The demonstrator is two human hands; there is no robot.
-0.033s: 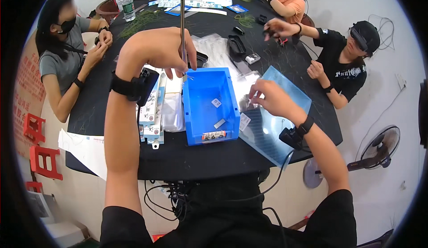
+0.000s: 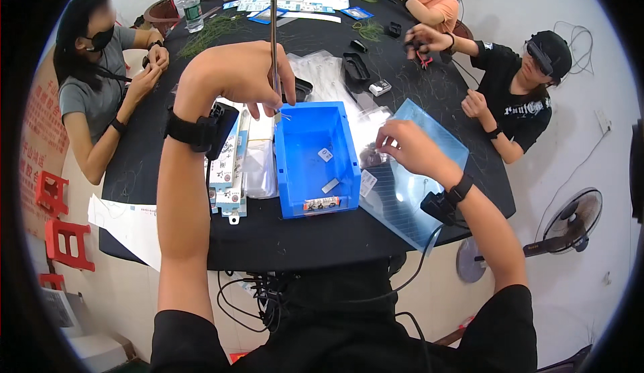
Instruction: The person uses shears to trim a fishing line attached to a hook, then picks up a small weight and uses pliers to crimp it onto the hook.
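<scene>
My left hand [image 2: 245, 74] is bent over the far left corner of an open blue plastic bin [image 2: 285, 178]. Its fingers close round a long thin metal tool [image 2: 274, 34] that stands upright, its lower end by the bin's rim. To the right of the bin, my right hand [image 2: 410, 146] has thumb and fingers drawn together over a small dark heap [image 2: 371, 155]. Whatever is between those fingertips is too small to make out. Inside the bin lie a small white tag [image 2: 325, 154] and a small pale piece [image 2: 330, 186].
A light blue sheet [image 2: 439, 135] lies under my right hand. Left of the bin are clear plastic bags [image 2: 260, 172] and printed cards [image 2: 227, 188]. Beyond it lie more clear bags [image 2: 318, 71] and a black tray [image 2: 355, 68]. Co-workers sit around the black-covered table [image 2: 268, 239].
The raised hand of the co-worker on the right has shifted slightly right and down. My own hands stay almost where they were.
</scene>
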